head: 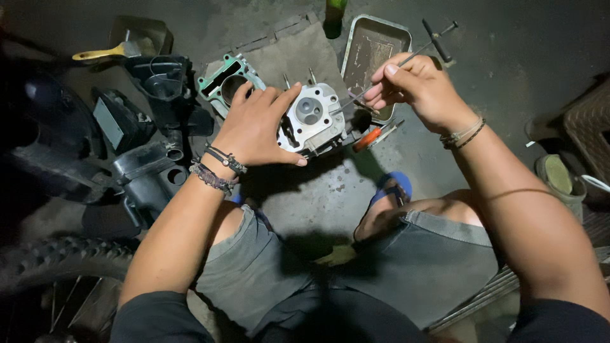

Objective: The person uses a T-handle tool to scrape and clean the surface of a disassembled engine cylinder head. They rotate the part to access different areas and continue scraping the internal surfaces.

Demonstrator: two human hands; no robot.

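My left hand (pixel 257 127) grips a silver engine cylinder head (pixel 314 117), holding it tilted above the concrete floor with its round chamber facing up. My right hand (pixel 416 86) pinches a thin metal T-handle tool (pixel 438 39), whose tip points down toward the right side of the cylinder head. A green gasket on a cylinder block (pixel 222 79) lies just behind my left hand. Both wrists wear bracelets.
A metal tray (pixel 373 44) sits on the floor behind the head, with an orange-handled screwdriver (pixel 368 136) to its lower right. Black plastic motorcycle parts (pixel 146 127) pile up at left, a paintbrush (pixel 105 53) beyond them, a knobby tyre (pixel 57 260) at lower left. A cloth (pixel 295 51) lies underneath.
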